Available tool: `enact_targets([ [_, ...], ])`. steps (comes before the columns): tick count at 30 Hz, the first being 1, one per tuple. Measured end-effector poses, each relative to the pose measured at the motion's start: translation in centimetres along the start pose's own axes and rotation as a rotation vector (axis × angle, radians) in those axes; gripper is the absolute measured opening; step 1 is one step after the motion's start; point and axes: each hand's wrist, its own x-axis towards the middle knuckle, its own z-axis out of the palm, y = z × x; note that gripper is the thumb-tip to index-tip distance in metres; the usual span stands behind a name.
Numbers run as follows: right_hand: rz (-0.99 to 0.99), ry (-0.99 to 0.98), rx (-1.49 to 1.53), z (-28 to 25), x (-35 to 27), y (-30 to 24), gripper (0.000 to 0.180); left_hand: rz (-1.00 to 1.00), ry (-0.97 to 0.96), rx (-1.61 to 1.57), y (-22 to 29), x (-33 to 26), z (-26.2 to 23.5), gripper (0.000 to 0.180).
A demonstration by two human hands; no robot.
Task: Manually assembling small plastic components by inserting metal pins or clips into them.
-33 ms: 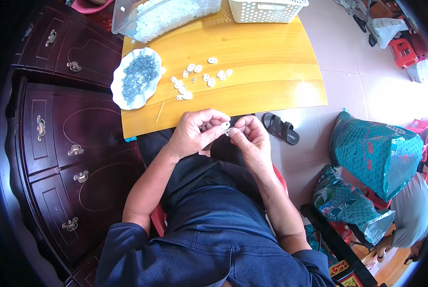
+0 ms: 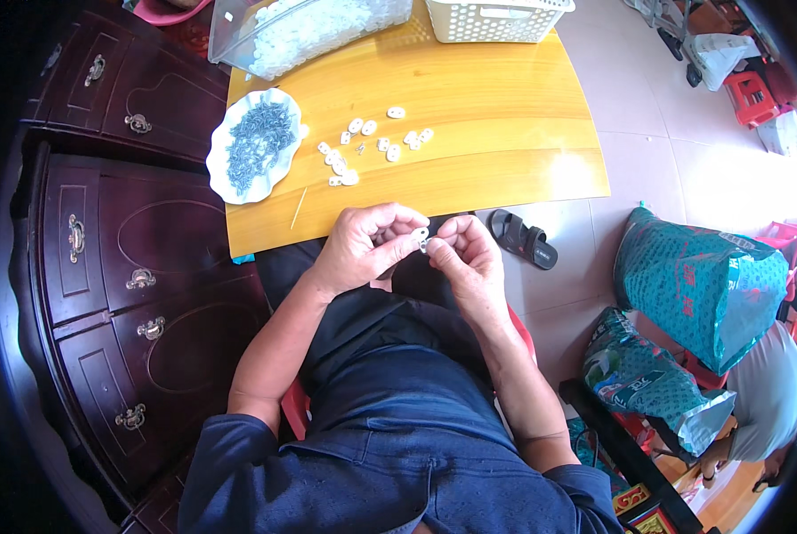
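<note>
White plastic piece [image 2: 420, 237] pinched between both sets of fingertips, just off the near edge of the yellow table [image 2: 469, 89], above the lap. Left hand [image 2: 367, 245] and right hand [image 2: 463, 256] closed tight on it, knuckles almost touching. Farther out: more white pieces [image 2: 372, 142] scattered mid-table, scalloped dish of small grey metal bits [image 2: 254, 142] at left, clear tub [image 2: 305, 31] and white basket [image 2: 496, 18] along the far edge.

Bright daylight fills the scene, strongest at the upper right of the frame, where the tiled floor [image 2: 647, 169] looks washed out. A soft glare patch sits on the glossy yellow surface [image 2: 469, 98] near its right edge. The dark wooden cabinet [image 2: 122, 285] at left stays dim. Fisheye distortion bends straight edges, and black vignetting rings the corners. Focus is sharp at centre, softer toward the rim.
</note>
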Motion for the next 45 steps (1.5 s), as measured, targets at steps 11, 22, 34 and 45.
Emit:
enact_targets([
  [11, 0.009, 0.002, 0.023, 0.3, 0.0, -0.3, 0.013, -0.063, -0.121, -0.041, -1.1, -0.1, -0.8, 0.023],
  [22, -0.033, 0.077, 0.079, 0.5, 0.0, -0.2, 0.012, 0.186, 0.023, 0.249, -0.2, 0.0, 1.7, 0.038],
  [34, -0.037, 0.099, 0.089, 0.2, 0.0, -0.2, 0.012, 0.249, 0.104, 0.35, 0.0, -0.1, 2.3, 0.035],
  [45, 0.03, 0.079, 0.128, -0.4, 0.3, 0.0, 0.01, 0.241, 0.016, 0.322, 0.7, 0.1, 2.2, 0.033],
])
